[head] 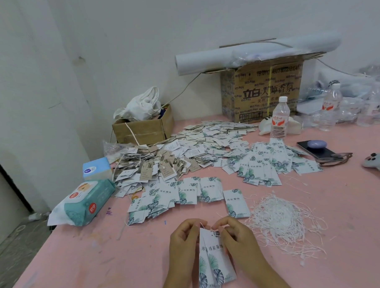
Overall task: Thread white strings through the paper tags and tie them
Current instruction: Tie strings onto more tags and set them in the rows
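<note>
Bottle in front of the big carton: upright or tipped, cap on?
Upright and capped: the water bottle stands on its base on the pink table, white cap on top.

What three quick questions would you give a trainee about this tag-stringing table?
1. True or false: the left hand and right hand together hold leaf-printed tags by their top end.
2. Where does the loose pile of white strings lie? A) to the right of the hands B) to their left C) gripped in the left hand
3. Fill in: the tabletop is ___ in colour.
Key: 1 true; 2 A; 3 pink.
</note>
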Demonstrator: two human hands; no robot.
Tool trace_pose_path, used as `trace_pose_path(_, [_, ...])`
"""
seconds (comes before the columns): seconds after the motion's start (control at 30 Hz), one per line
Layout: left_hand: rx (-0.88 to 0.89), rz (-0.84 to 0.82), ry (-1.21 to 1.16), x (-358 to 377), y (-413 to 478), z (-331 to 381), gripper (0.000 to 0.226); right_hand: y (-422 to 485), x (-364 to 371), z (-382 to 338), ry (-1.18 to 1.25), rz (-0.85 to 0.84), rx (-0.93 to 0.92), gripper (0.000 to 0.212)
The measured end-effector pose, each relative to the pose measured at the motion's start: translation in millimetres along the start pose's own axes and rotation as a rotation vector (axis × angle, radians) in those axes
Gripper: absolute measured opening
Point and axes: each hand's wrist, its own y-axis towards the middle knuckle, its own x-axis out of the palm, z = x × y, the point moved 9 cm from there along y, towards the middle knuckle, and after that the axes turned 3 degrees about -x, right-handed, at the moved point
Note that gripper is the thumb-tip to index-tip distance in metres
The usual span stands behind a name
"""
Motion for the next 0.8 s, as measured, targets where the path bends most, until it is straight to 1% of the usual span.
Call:
trace_pose_path(0.2, [0.044,-0.014,0.066,3,-2,4,0.025,-1,1,-5,-0.006,-0.004,-0.02,0.017])
trace_pose_path(0.33, [0.064,-0.023,0.086,4,-2,4,0.022,-2,0,-6,0.0,0.004,-0.022,0.021])
trace_pose_path(0.53, [0.106,-0.07,0.149,10,-4,6,0.027,-1,0,-4,-0.028,0.021,-0.034,0.023])
trace_pose_path(0.67, [0.138,-0.072,0.172,10,-2,8,0.026,1,0,-2,-0.031,0.026,-0.037,0.026])
trace_pose_path(0.8, [0.127,-0.082,0.178,11,-2,6,0.027,1,0,-1,-0.022,0.025,-0.031,0.025])
